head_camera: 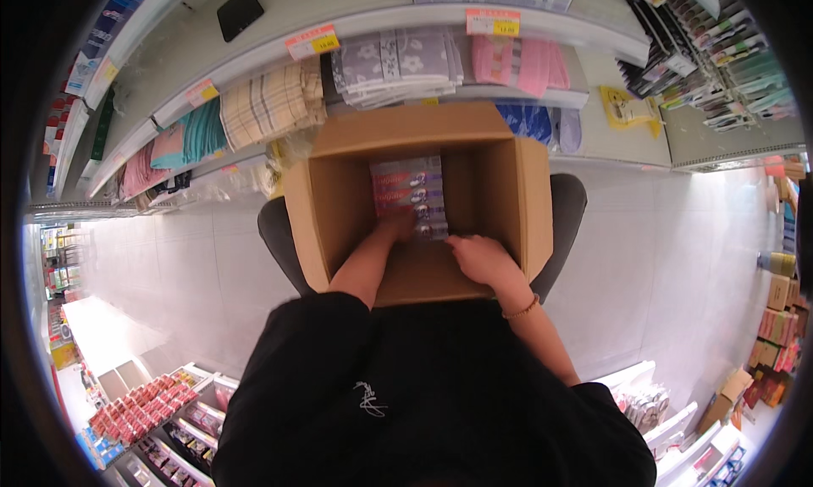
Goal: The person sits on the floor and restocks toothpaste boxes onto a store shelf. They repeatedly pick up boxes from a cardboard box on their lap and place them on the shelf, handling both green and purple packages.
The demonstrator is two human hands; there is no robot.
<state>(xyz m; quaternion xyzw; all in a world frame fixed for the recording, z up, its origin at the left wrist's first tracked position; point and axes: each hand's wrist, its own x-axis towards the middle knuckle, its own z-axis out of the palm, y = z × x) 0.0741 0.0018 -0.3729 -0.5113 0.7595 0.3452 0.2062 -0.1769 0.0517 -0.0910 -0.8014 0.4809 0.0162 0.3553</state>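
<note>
An open cardboard box (483, 195) stands in front of me, its flaps folded outward. Inside, towards its left side, lie several Colgate toothpaste cartons (406, 182) in a row under what looks like clear wrap. My left hand (400, 224) reaches into the box and touches the near left part of the cartons; its fingers are blurred. At the near right corner of the cartons is my right hand (476, 255), its fingertips against their edge. Whether either hand grips the cartons is not clear.
Beyond the box, a shelf (587, 99) holds folded plaid cloths (273, 103), grey floral towels (394, 64) and pink towels (521, 64). A black flat device (240, 14) lies on the upper shelf. Dark seat-like edges (565, 226) show at both sides of the box.
</note>
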